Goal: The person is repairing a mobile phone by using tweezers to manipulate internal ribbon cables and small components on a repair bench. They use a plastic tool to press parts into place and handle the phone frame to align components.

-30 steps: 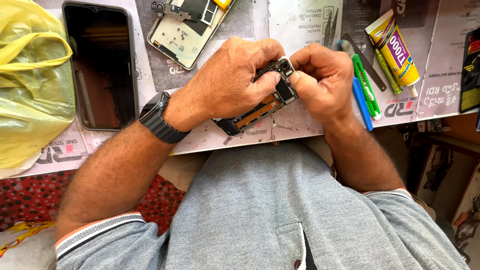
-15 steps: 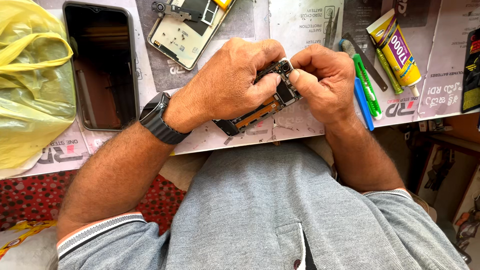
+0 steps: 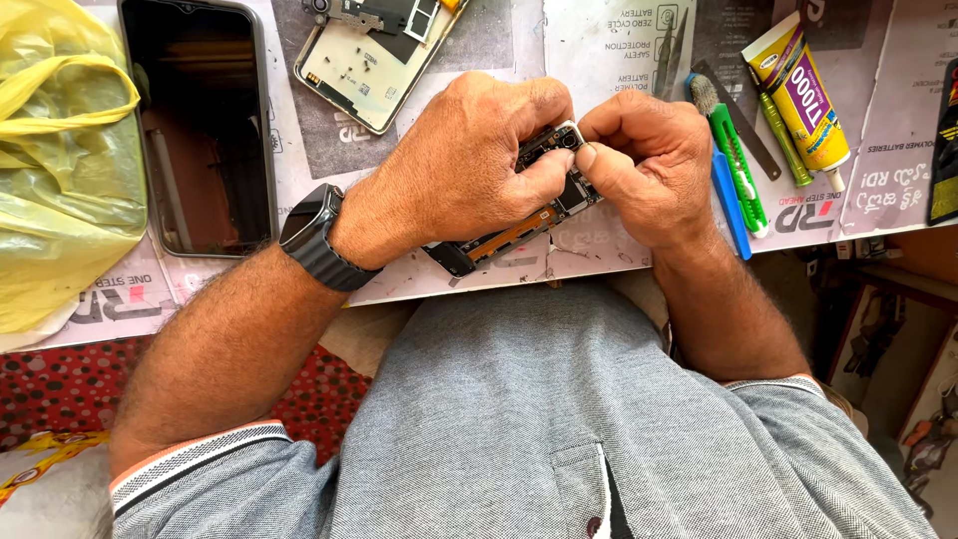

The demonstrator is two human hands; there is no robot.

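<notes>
Both of my hands hold a small opened phone circuit assembly [image 3: 511, 232], dark with orange flex strips, just above the table's near edge. My left hand [image 3: 469, 165], with a black watch on the wrist, wraps over its upper side. The thumb and fingers of my right hand [image 3: 644, 160] pinch the end where a small round camera part shows. Most of the assembly is hidden under my fingers.
A black phone [image 3: 205, 125] lies screen up at the left beside a yellow plastic bag [image 3: 60, 170]. An opened phone back frame [image 3: 374, 50] lies at the top. Green and blue tools [image 3: 736, 170], a glue tube [image 3: 803, 95] and tweezers [image 3: 671, 45] lie at the right on a paper-covered table [image 3: 599, 255].
</notes>
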